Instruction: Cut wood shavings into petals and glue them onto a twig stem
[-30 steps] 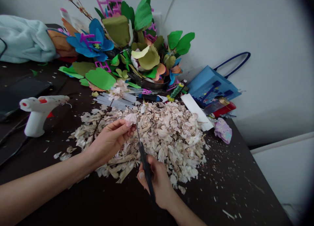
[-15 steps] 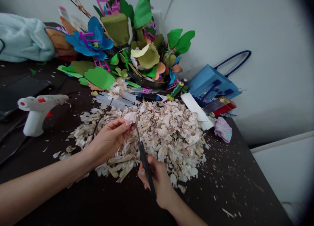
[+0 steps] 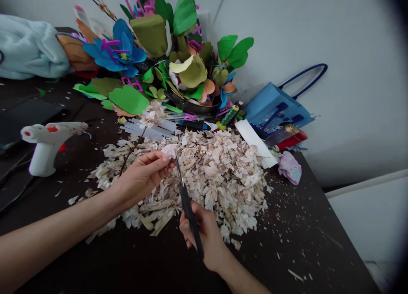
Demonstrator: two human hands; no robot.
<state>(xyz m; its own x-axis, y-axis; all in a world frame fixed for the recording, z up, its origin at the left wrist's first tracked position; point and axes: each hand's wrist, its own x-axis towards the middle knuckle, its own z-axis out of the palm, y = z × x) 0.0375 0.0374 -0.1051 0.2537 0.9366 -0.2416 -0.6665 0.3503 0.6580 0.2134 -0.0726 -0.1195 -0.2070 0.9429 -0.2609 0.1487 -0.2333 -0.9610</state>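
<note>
My left hand (image 3: pixel 148 172) pinches a small pale pink petal piece (image 3: pixel 169 150) between thumb and fingers, above a broad heap of cream and pinkish scraps (image 3: pixel 216 175). Black-handled scissors (image 3: pixel 190 219) are gripped in my right hand (image 3: pixel 204 234), pointing up and away. The tips of their blades meet the right edge of the petal piece. Left of the heap, a thin brown stem with pale blossoms (image 3: pixel 153 115) leans past my left hand. Translucent sticks (image 3: pixel 146 129) lie behind the heap.
A white glue gun (image 3: pixel 43 153) stands at left, near a dark flat object (image 3: pixel 28 117). Behind are colourful artificial flowers (image 3: pixel 191 68) and a green thread spool (image 3: pixel 230 115). At right are a white strip (image 3: pixel 256 145), a blue bag (image 3: pixel 270 107) and a crumpled lilac piece (image 3: pixel 290 167).
The view has shifted very slightly. Both hands keep nearly the same place, with the petal piece and scissors still held.
</note>
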